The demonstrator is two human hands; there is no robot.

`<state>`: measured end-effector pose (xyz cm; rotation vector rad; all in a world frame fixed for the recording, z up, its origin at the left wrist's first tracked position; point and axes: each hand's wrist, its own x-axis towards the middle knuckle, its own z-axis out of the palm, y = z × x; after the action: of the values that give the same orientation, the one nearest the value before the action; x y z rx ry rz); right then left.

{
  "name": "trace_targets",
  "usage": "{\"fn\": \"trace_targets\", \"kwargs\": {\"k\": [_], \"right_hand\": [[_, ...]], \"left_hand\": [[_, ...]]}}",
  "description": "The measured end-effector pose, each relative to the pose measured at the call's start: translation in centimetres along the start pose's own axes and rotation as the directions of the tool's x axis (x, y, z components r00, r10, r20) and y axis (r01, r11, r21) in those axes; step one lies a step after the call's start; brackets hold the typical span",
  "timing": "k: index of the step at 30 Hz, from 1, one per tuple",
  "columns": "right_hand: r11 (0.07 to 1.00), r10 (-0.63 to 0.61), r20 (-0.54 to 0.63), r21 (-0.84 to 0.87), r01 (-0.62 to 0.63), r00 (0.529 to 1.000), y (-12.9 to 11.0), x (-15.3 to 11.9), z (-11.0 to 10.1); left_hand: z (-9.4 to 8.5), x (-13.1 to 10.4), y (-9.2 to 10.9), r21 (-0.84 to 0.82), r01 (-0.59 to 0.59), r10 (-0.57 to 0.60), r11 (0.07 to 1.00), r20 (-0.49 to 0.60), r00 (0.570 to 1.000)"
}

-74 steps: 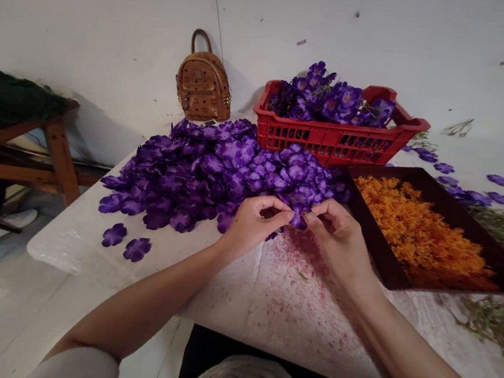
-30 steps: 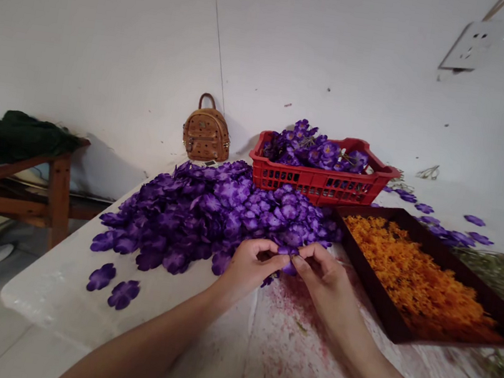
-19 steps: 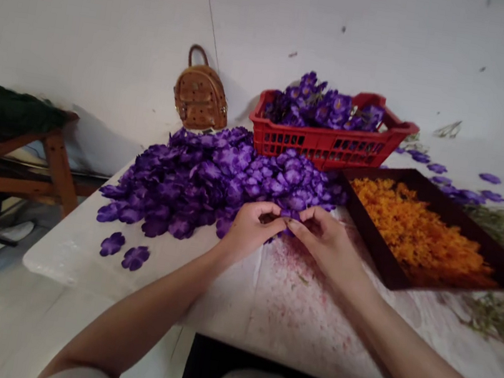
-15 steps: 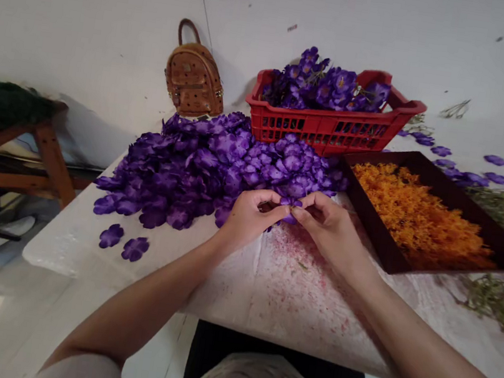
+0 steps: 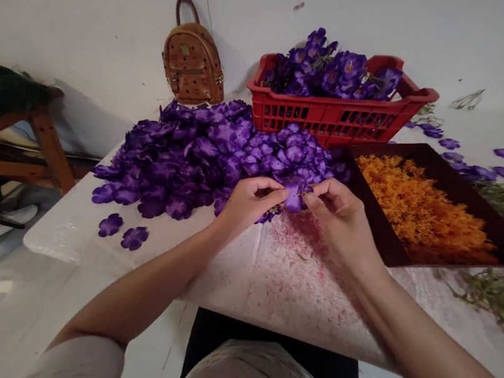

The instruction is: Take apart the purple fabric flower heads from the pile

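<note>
Two containers: red basket of purple blooms, dark tray of orange bits (both hands' fingers pinching one purple petal).

Readable text: none in view
Brown backpack, far left on table: repeating stamped pattern and small plate; too blurred to read
Red crate: no label visible
</note>
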<state>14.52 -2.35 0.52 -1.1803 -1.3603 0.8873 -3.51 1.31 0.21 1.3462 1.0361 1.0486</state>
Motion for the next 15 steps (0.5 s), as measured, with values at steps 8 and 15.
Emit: {"fn": "trace_targets", "kwargs": {"k": [8, 15], "right_hand": [[0.999, -0.034, 0.027, -0.023, 0.035, 0.999, 0.24, 0.04, 0.32], [0.998, -0.053, 0.069, -0.029, 0.055, 0.996, 0.54, 0.24, 0.43]], "left_hand": [[0.02, -0.11, 0.16, -0.039, 0.022, -0.022, 0.999, -0.002, 1.0], [0.14, -0.14, 0.21, -0.108, 0.041, -0.035, 0.993, 0.056, 0.998]]}}
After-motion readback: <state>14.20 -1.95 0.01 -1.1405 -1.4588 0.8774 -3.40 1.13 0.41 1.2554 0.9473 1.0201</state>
